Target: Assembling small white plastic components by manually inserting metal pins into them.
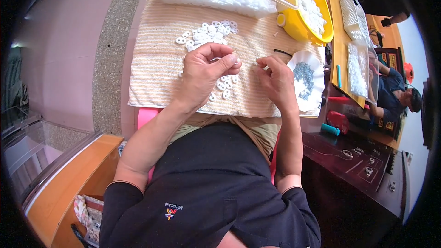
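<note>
My left hand (209,69) is above the towel, thumb and forefinger closed in a pinch; what sits at the fingertips is too small to make out. Under and around it lie loose white oval plastic pieces with two holes (209,34); more of them (225,85) show just right of the wrist. My right hand (278,80) hovers a little to the right, apart from the left, with its fingers curled and thumb against them. Whatever it may grip is hidden. Close by its right side rests a white scalloped paper plate (314,94) bearing small dark metal parts (303,78).
A striped towel (156,59) covers the work table. At the back stands a clear bin (216,4) of white pieces, beside a yellow basket (328,23) of more. A short black rod (282,52) lies near the plate. Another person (397,92) sits at the right.
</note>
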{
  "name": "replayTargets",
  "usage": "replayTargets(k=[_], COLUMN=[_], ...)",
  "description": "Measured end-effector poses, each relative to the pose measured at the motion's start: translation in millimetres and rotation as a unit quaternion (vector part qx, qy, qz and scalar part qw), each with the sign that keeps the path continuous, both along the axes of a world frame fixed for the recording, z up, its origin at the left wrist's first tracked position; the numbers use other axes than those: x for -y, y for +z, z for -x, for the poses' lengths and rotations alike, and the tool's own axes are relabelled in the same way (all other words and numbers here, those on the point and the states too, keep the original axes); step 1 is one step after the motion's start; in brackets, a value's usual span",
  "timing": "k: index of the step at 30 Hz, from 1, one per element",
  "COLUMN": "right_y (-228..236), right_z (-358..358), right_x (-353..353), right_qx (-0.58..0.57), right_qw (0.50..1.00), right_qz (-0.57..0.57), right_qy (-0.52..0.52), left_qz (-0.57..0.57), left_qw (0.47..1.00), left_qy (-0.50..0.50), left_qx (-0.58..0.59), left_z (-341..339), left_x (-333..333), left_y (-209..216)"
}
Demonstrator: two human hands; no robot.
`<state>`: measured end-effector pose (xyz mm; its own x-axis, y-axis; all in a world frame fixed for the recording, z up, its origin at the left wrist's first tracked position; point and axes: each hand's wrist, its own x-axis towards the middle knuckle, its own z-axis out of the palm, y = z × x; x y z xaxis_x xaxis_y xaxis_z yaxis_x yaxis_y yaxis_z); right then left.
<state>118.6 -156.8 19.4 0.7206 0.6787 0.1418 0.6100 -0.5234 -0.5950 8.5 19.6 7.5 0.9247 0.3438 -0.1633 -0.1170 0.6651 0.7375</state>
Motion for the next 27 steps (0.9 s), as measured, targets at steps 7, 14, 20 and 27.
replayTargets(k=[7, 14, 20, 27], right_y=[4, 3, 4, 3], right_z=[3, 3, 11, 26], right_x=[-11, -8, -6, -20], right_qx=[0.051, 0.056, -0.098, -0.154], right_qw=[0.994, 0.996, 0.994, 0.946], right_qz=[0.094, 0.064, -0.056, -0.276], right_qy=[0.000, 0.025, 0.003, 0.074], left_qz=[-0.001, -0.005, -0.016, 0.075], left_qw=[1.000, 1.000, 0.998, 0.994], left_qy=[-0.005, -0.021, -0.055, -0.071], left_qx=[-0.002, -0.007, -0.020, -0.048], left_z=[1, 0, 2, 4], left_x=[1, 3, 6, 10], left_y=[-1, -3, -3, -2])
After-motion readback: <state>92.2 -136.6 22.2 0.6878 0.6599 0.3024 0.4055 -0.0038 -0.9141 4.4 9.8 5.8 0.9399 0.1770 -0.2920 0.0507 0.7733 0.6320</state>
